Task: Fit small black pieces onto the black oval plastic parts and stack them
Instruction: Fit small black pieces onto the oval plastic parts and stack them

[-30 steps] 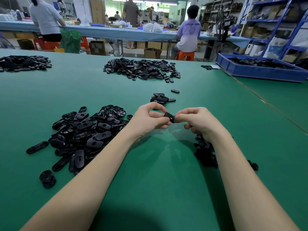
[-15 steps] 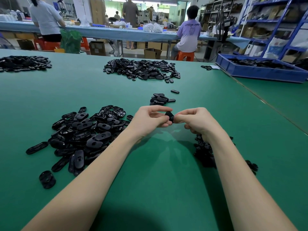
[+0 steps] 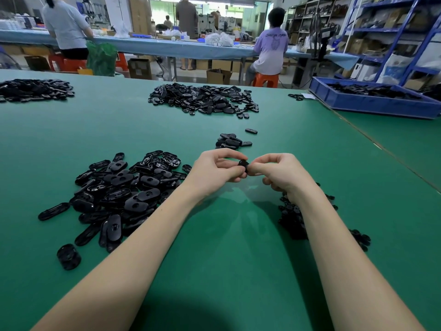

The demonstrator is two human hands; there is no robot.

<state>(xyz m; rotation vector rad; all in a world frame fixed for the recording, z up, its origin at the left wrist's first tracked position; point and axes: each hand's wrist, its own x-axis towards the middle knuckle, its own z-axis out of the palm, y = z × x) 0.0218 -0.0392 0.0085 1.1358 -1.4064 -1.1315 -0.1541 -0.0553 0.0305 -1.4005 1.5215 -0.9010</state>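
Green matting is covering the worktop (image 3: 214, 271), which is standing in a workshop with blue shelving (image 3: 393, 32) at the right and seated workers at a long blue table (image 3: 167, 47) behind. Both hands are meeting just above the worktop's middle: the left hand (image 3: 214, 172) and the right hand (image 3: 281, 173) are each pinching, with curled fingers, a single black oval part (image 3: 244, 164) held between them; whether a small piece is already seated in it cannot be told. A large loose heap of oval parts (image 3: 119, 192) is lying to the left of the left forearm. A pile of small black pieces (image 3: 292, 219) is lying partly hidden under the right forearm. A short stack of oval parts (image 3: 230, 141) is sitting just beyond the hands, with one stray part (image 3: 251, 131) near it. Two further heaps (image 3: 202, 99) (image 3: 35, 89) are lying at the far edge, and a blue tray (image 3: 372, 101) of black parts is resting at the far right.
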